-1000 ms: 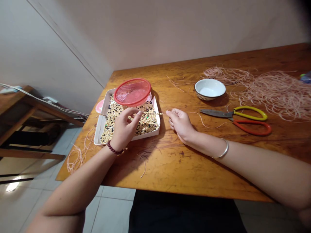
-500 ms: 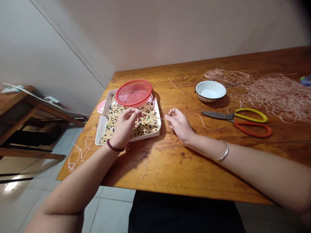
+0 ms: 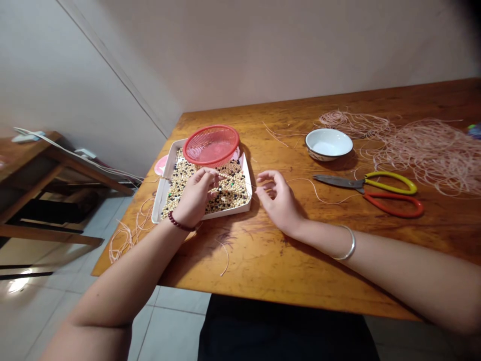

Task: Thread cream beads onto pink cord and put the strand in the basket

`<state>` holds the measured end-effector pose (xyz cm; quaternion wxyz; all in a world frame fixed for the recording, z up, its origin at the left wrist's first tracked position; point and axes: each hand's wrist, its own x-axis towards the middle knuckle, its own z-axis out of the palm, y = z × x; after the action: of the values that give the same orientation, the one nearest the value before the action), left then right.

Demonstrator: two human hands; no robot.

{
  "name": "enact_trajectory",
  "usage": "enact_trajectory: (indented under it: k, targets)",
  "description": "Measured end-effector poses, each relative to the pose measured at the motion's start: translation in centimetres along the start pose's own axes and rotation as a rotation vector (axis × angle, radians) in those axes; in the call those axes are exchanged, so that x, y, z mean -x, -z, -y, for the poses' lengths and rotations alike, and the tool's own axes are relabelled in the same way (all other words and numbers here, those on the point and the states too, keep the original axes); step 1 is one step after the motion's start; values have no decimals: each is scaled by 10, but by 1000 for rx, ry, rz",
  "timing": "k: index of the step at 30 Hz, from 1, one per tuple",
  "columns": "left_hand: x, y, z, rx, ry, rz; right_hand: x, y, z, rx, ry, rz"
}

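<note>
My left hand [image 3: 194, 196] is over a white tray [image 3: 248, 196] of small cream, black and a few green beads [image 3: 180, 198]. Its thumb and fingertips are pinched on a thin pale string, which stretches right toward my other hand. Whether a bead sits between those fingertips is too small to tell. Just right of the tray, my right hand [image 3: 278, 203] has its thumb and fingers parted. The string runs close by its fingertips, and a pale strand [image 3: 317, 196] trails from behind that hand toward the scissors.
A red mesh basket [image 3: 211, 145] rests on the tray's back part. Beyond my right hand are a white enamel bowl [image 3: 329, 143], scissors with yellow and red handles [image 3: 393, 208], and a tangled heap of pink string [image 3: 432, 153]. More string [image 3: 121, 243] lies by the table's left edge.
The fingers of my right hand have spread from a pinch. My left hand keeps its pinch over the tray. The whole view has shifted slightly.
</note>
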<state>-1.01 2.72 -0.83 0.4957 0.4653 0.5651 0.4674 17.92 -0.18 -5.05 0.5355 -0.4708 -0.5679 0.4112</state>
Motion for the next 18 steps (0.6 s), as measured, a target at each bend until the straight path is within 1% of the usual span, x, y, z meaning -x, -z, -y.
enact_trajectory:
  k: [4,7,9,10,11,13,16,18]
  targets:
    - [0,0,-1,7,-6,-7,0,1,-9,169,175,-146]
    - [1,-1,-2,-18,-14,-7,-2,3,-13,229,235,-263]
    - [2,-1,-3,-46,-26,-10,-1,4,-10,246,283,-297]
    - [3,-2,-3,-59,-31,-6,0,5,-7,251,313,-287]
    - [3,-2,-3,-68,-35,3,2,6,-3,252,344,-256]
    - [5,-2,-3,-81,-43,38,6,7,3,235,379,-137]
    - [8,-2,-3,-131,-80,101,9,6,6,162,345,84]
    - [10,-3,-3,-174,-113,134,9,4,4,89,300,192]
